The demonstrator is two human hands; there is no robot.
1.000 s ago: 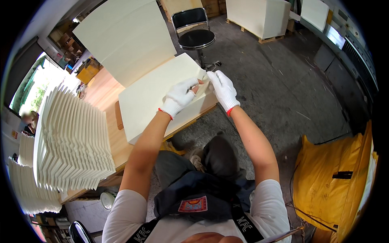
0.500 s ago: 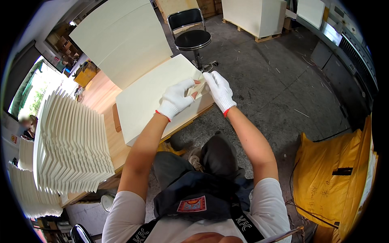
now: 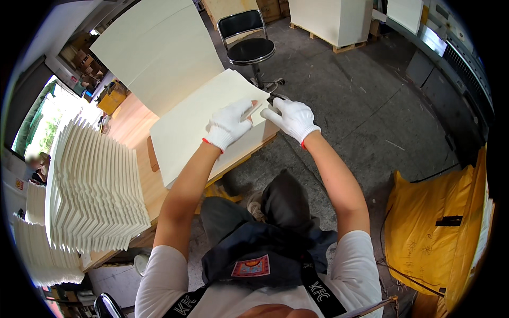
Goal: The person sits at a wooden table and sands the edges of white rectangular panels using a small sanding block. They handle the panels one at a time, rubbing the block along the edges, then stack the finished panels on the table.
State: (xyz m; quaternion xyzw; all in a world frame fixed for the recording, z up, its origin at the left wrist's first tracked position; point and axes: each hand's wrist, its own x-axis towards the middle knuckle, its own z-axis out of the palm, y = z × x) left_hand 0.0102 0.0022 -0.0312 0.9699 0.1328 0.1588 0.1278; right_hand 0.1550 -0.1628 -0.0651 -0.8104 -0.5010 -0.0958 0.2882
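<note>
A thick stack of large cream-white sheets (image 3: 191, 124) lies on the wooden table in front of me. My left hand (image 3: 229, 123), in a white knitted glove with bare fingertips at thumb and forefinger, rests on the stack near its right corner. Its thumb and forefinger are apart, with sheet edges between and beside them. My right hand (image 3: 292, 117), gloved in white too, is at the stack's right edge, thumb and fingers apart and pointing toward the corner. Whether its fingertips touch the sheets I cannot tell.
Upright cream boards (image 3: 159, 53) stand behind the stack. Left, a tall pile of bent white sheets (image 3: 98, 185) sits on the wooden table (image 3: 139, 114). A black chair (image 3: 251, 51) stands beyond, yellow covering (image 3: 429, 233) hangs at right, and a pallet stack (image 3: 334, 21) is far back.
My right hand has shifted right and a little down from the stack's corner, its fingers spreading. My left thumb and forefinger have come closer together, and the raised sheet corner lies flatter.
</note>
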